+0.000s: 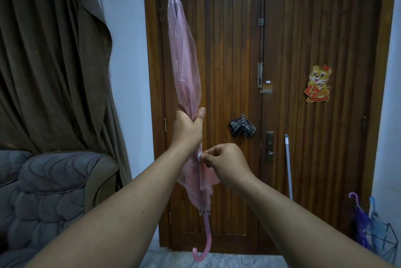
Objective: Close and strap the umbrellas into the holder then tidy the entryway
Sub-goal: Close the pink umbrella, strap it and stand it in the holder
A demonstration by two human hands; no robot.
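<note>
A closed pink see-through umbrella [184, 57] is held upright in front of the door, tip up and hooked handle [204, 248] down. My left hand [188, 128] grips its gathered canopy at mid-height. Just below, my right hand [223, 159] pinches the small white strap end [199, 156] against the canopy. At the lower right a black wire holder [388, 244] stands on the floor with a purple umbrella [360, 222] and a blue umbrella [376, 224] in it, handles up.
A brown wooden double door [303, 50] fills the background, with a checked cloth [242, 129] hanging on it and a tiger sticker [318, 83]. A pale pole [288, 165] leans on the door. A grey sofa [43, 191] and brown curtains [50, 50] are on the left.
</note>
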